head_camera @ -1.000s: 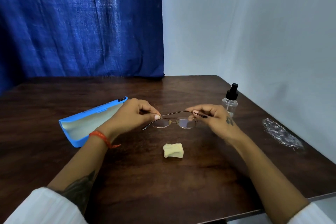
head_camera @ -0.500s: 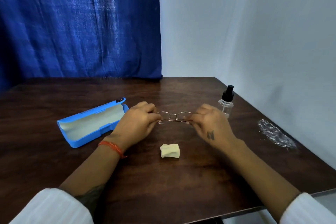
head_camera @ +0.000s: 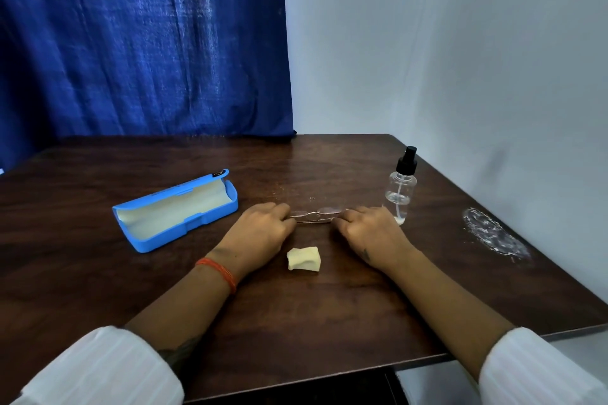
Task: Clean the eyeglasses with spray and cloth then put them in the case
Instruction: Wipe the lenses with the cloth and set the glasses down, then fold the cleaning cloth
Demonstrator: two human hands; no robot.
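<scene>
Head view: both hands rest knuckles-up on the dark wooden surface [head_camera: 329, 312]. The left hand [head_camera: 260, 233] and right hand [head_camera: 370, 232] each hold one end of the folded eyeglasses [head_camera: 316, 216] in a curled grip. A folded cloth [head_camera: 303, 259] lies just nearer, an open blue case [head_camera: 176, 211] to the left, a spray bottle [head_camera: 401, 187] at right.

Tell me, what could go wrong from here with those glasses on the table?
The eyeglasses lie low on the dark table, pinched at each end by the left hand and right hand; pressing down could scratch the lenses or bend the thin frame. The spray bottle stands right beside the right hand, so a careless move might tip it.
</scene>
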